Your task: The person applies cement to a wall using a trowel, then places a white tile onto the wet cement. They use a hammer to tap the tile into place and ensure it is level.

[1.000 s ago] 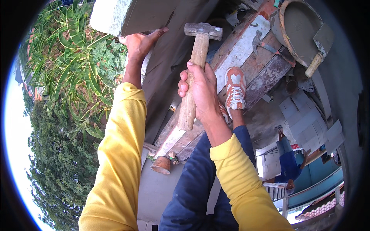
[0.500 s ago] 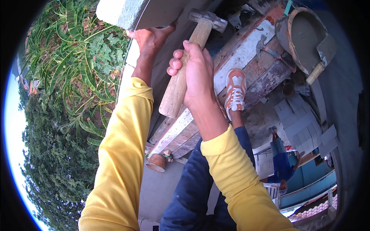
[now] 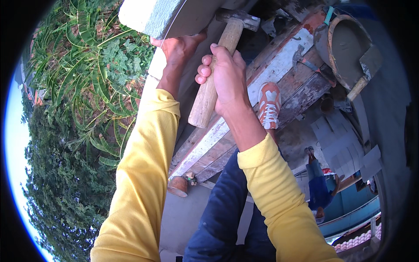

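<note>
My right hand (image 3: pixel 230 78) is wrapped round the wooden handle of a sledge hammer (image 3: pixel 228 39). Its metal head points up and away, while the handle's butt hangs toward me. Up and to the left, my left hand (image 3: pixel 179 51) grips the near end of a pale block (image 3: pixel 146 16) on top of the wall. The thumb lies on the block's right side; some fingers are hidden behind the end. A thin string (image 3: pixel 173 22) passes along the block close to that hand. The hammer head is to the right of the block, apart from it.
Below are scaffold planks (image 3: pixel 270 59) with my shoe (image 3: pixel 269 105) on them. A claw hammer (image 3: pixel 301 59) lies there, beside a mortar tub (image 3: pixel 347 48) with a trowel (image 3: pixel 369 61) on its rim. A clay pot (image 3: pixel 178 186) sits lower down. Another person (image 3: pixel 318 187) stands below; plants (image 3: pixel 83 83) fill the left.
Both hands, the hammer and the block appear slightly farther right in the picture, as does the scaffold. Both grips are unchanged.
</note>
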Available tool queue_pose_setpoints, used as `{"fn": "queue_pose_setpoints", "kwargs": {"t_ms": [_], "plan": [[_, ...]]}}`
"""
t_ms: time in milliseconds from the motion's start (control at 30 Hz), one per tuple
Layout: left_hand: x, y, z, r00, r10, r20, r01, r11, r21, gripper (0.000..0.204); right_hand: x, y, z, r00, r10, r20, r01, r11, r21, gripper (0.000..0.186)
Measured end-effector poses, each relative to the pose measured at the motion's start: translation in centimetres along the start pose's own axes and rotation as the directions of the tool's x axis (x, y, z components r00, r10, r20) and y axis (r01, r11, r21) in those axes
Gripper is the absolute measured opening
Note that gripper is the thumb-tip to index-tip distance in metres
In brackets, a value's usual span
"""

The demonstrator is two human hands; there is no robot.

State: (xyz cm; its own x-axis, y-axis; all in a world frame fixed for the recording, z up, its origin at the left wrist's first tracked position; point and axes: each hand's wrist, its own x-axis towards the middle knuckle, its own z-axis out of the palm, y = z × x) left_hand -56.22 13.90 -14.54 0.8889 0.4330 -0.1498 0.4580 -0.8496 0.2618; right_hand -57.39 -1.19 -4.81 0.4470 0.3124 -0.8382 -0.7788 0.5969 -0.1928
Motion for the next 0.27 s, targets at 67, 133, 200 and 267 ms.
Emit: {"fn": "queue_pose_setpoints", "kwargs": {"t_ms": [67, 133, 200, 267], "plan": [[-0.1, 0.2, -0.4, 1.0, -0.014, 0.016, 0.014, 1.0, -0.013, 0.062, -0.4, -0.2, -0.2, 1.0, -0.004, -0.018, 0.004, 1.0, -0.002, 0.02], [-0.3, 0.9, -0.1, 1.0, -0.014, -0.019, 0.014, 1.0, -0.013, 0.063, -0.6, -0.2, -0.3, 0.999, -0.027, -0.033, 0.028, 0.999, 0.03, 0.02], [-0.7, 0.2, -0.2, 0.981, 0.084, -0.174, -0.083, 0.996, 0.014, 0.065, -0.7, 0.0, 0.4, 0.996, -0.043, -0.081, 0.046, 0.998, 0.038, 0.021], [-0.2, -0.3, -0.5, 0.961, 0.146, -0.234, -0.138, 0.989, 0.048, 0.066, -0.3, 0.2, 0.9, 0.995, -0.055, -0.083, 0.058, 0.998, 0.037, 0.022]]}}
